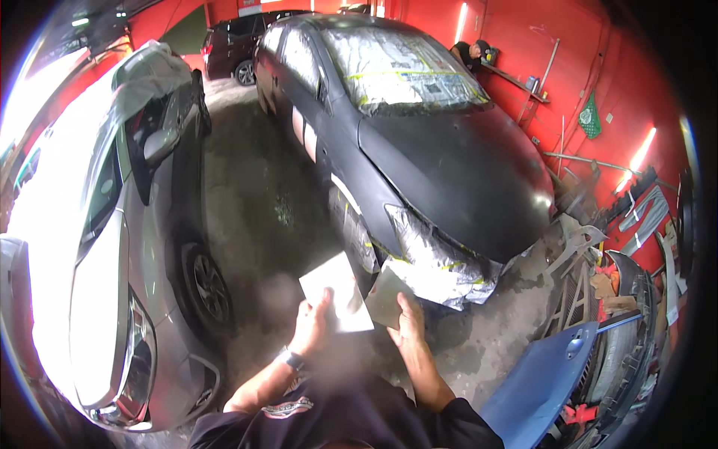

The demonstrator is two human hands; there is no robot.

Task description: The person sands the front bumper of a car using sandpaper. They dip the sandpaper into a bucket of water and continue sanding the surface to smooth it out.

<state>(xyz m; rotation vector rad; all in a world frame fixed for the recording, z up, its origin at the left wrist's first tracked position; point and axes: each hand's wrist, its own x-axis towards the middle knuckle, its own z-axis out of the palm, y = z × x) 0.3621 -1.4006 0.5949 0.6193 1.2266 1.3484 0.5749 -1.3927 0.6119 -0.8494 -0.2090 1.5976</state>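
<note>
In front of my body, my left hand (311,328) grips a bright white rectangular sheet (345,299), thumb on top; glare washes out its surface. My right hand (408,323) pinches a smaller, dull grey-green square sheet (383,301) by its right edge. The two sheets are side by side, their inner edges close together. Whether they are paper or something stiffer, I cannot tell. Beyond them stands a matt black car (456,172), with silver masking film (441,258) taped over its front end and more masking (404,67) across its windscreen.
A silver car (142,247) stands close on my left, partly under a pale cover. Concrete floor (262,187) runs between the cars. A blue car door (535,382) and piled body parts (628,329) lie at right. A person (470,54) is by the red wall; a dark car (232,49) stands behind.
</note>
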